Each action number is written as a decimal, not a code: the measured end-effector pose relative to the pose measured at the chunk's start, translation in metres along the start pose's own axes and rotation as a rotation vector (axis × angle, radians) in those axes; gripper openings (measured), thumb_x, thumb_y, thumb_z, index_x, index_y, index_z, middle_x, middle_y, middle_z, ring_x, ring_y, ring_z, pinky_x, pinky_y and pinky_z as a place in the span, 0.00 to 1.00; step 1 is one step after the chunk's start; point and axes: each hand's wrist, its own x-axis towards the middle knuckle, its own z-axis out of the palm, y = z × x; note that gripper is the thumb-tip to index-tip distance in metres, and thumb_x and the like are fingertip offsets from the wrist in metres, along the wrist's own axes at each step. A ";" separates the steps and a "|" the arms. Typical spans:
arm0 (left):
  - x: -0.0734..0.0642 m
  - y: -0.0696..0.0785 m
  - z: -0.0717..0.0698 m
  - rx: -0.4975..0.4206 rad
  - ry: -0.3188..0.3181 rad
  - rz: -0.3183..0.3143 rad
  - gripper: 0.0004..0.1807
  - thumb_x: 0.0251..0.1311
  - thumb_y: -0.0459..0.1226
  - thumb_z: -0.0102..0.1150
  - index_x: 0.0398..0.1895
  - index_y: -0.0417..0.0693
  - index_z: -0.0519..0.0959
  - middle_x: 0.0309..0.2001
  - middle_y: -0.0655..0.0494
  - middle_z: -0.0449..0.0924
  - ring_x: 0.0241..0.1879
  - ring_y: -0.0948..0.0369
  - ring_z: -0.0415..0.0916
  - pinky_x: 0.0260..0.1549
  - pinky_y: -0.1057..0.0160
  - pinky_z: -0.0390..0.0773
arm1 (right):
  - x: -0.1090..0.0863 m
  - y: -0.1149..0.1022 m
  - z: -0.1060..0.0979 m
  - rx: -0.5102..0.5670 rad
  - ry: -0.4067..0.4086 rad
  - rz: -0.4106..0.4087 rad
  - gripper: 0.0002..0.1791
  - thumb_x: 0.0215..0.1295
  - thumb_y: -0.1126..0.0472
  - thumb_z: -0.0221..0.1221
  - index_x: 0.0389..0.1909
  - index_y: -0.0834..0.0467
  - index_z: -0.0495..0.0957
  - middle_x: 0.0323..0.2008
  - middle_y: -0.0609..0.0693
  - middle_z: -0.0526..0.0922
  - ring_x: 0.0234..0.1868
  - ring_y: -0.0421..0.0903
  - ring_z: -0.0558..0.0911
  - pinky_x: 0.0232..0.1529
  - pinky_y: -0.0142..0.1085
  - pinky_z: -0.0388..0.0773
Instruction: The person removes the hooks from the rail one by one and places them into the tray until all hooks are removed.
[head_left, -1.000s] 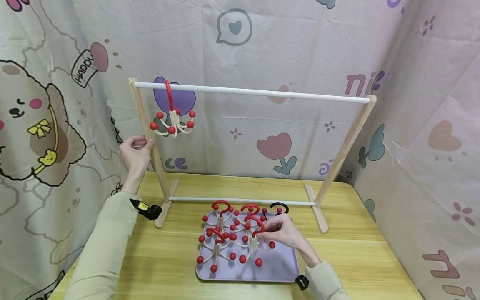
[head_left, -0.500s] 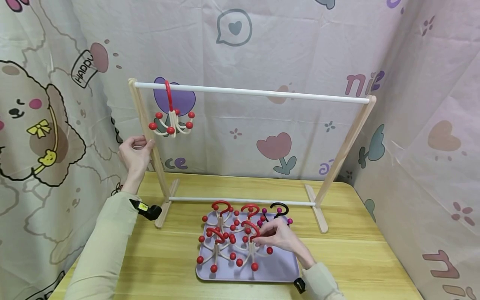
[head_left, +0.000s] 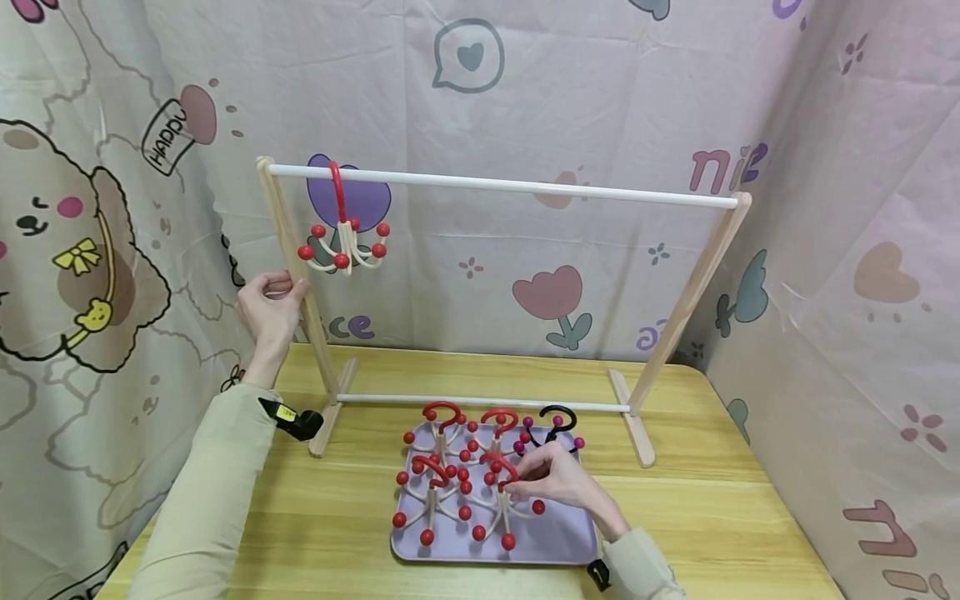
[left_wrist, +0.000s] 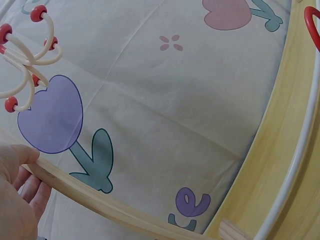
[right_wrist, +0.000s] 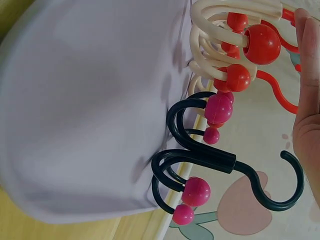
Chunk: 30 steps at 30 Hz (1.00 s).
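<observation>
My left hand grips the left wooden post of a rack, thumb and fingers on either side of it in the left wrist view. My right hand pinches a cream multi-arm hanger just below its red hook, its arms tipped with red balls. This hanger stands upright at the front middle of a lilac tray. Several like it stand beside and behind it, such as the front-left hanger. A black hanger with magenta balls stands at the tray's back right.
The rack's white top bar carries one red-hooked hanger near its left end. A lower white bar runs just behind the tray. The right post stands on a wooden foot. Patterned curtains surround the wooden table.
My right hand has come down and slightly left with the hanger, which now sits lower over the tray. More of the black hanger shows. The left hand stays on the post.
</observation>
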 end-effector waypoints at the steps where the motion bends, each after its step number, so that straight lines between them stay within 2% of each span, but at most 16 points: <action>1: 0.000 0.000 0.000 0.002 -0.001 0.000 0.16 0.60 0.38 0.69 0.47 0.37 0.85 0.24 0.82 0.70 0.24 0.83 0.70 0.28 0.81 0.70 | 0.000 0.000 0.000 0.001 -0.003 0.006 0.07 0.63 0.66 0.67 0.34 0.67 0.86 0.28 0.65 0.87 0.25 0.40 0.88 0.23 0.38 0.84; 4: 0.000 0.000 0.000 0.006 -0.003 -0.001 0.16 0.60 0.39 0.69 0.47 0.37 0.85 0.25 0.81 0.71 0.25 0.83 0.70 0.29 0.81 0.71 | 0.000 0.000 -0.001 0.006 -0.020 0.017 0.07 0.63 0.65 0.67 0.33 0.67 0.86 0.27 0.64 0.87 0.25 0.42 0.88 0.23 0.38 0.84; 9: -0.001 0.000 0.000 0.006 0.000 0.004 0.16 0.59 0.39 0.69 0.46 0.37 0.85 0.25 0.81 0.71 0.25 0.82 0.70 0.28 0.80 0.70 | 0.001 0.001 -0.001 0.018 -0.043 0.031 0.08 0.64 0.63 0.67 0.35 0.65 0.86 0.29 0.64 0.88 0.26 0.47 0.89 0.24 0.51 0.84; 13: -0.001 0.000 0.000 0.009 0.000 0.002 0.16 0.59 0.39 0.69 0.46 0.37 0.85 0.25 0.81 0.71 0.26 0.82 0.70 0.28 0.79 0.70 | 0.002 0.002 -0.001 0.047 -0.047 0.026 0.08 0.65 0.64 0.66 0.35 0.67 0.86 0.29 0.66 0.88 0.26 0.59 0.88 0.25 0.57 0.82; 16: -0.001 0.001 0.000 0.014 0.001 -0.005 0.16 0.60 0.39 0.69 0.47 0.38 0.85 0.25 0.81 0.71 0.26 0.81 0.70 0.28 0.79 0.69 | 0.001 0.002 -0.001 0.056 -0.044 0.024 0.08 0.65 0.65 0.66 0.36 0.67 0.85 0.29 0.67 0.87 0.27 0.64 0.87 0.26 0.58 0.82; 20: 0.000 0.001 0.000 0.022 -0.006 -0.018 0.17 0.60 0.40 0.69 0.48 0.38 0.84 0.26 0.80 0.71 0.27 0.81 0.70 0.29 0.78 0.69 | 0.001 0.001 -0.003 0.041 -0.040 0.018 0.08 0.64 0.64 0.66 0.35 0.66 0.86 0.29 0.68 0.87 0.26 0.56 0.88 0.25 0.55 0.83; 24: 0.000 0.002 0.000 0.023 -0.011 -0.032 0.17 0.60 0.40 0.69 0.48 0.39 0.84 0.26 0.80 0.71 0.27 0.81 0.70 0.29 0.79 0.70 | 0.001 -0.001 -0.004 0.029 -0.049 0.005 0.07 0.65 0.65 0.65 0.36 0.67 0.85 0.29 0.69 0.86 0.24 0.56 0.87 0.23 0.50 0.84; 26: -0.001 0.002 0.000 0.020 -0.009 -0.038 0.17 0.60 0.40 0.69 0.48 0.39 0.84 0.26 0.79 0.71 0.26 0.81 0.71 0.29 0.79 0.71 | 0.001 -0.003 -0.005 0.015 -0.052 0.001 0.07 0.65 0.65 0.65 0.37 0.67 0.85 0.29 0.69 0.85 0.23 0.56 0.86 0.22 0.43 0.84; 30: -0.001 0.001 0.000 0.016 -0.007 -0.040 0.17 0.60 0.40 0.69 0.48 0.39 0.84 0.26 0.80 0.71 0.26 0.81 0.71 0.30 0.79 0.71 | 0.001 -0.005 -0.006 -0.030 -0.057 0.000 0.06 0.65 0.66 0.64 0.37 0.66 0.85 0.28 0.67 0.86 0.21 0.45 0.85 0.22 0.29 0.80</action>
